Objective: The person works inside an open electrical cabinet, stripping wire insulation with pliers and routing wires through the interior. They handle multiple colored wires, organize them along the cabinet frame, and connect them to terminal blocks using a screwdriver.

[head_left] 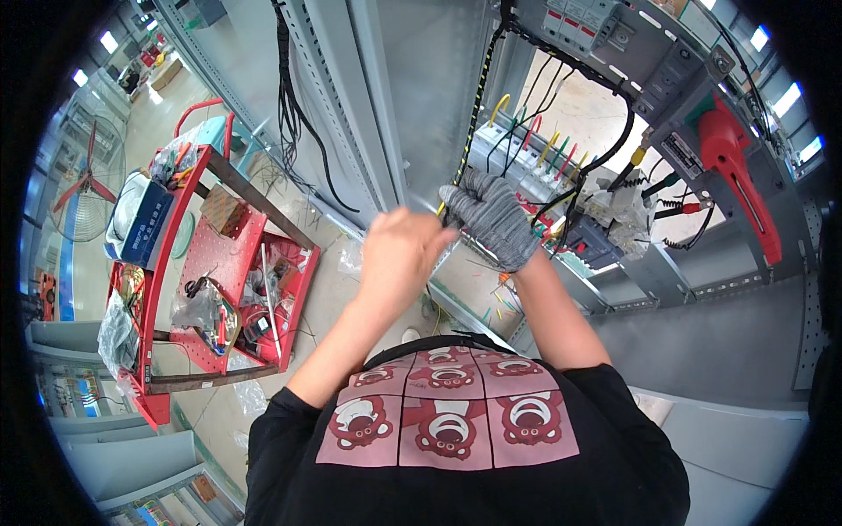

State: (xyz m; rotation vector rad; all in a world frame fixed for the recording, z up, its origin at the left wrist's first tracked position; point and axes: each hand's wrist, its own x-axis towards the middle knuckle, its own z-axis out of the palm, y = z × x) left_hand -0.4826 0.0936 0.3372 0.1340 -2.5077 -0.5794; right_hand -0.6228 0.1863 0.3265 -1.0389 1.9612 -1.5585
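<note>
My right hand (491,215) wears a grey knit glove and grips the lower end of a yellow-and-black wire bundle (478,96) that runs up the inside of an open grey electrical cabinet (412,105). My bare left hand (399,254) is closed right beside it, fingers pinched at the same spot on the bundle; what it holds is hidden. Behind the hands hang several loose wires with red, green and yellow ends (553,153).
A red tool cart (224,263) with tools, bags and boxes stands on the floor at left. A red switch handle (732,167) and grey breakers (583,22) sit in the cabinet at upper right. Wire scraps (500,302) litter the floor. A fan (83,180) stands far left.
</note>
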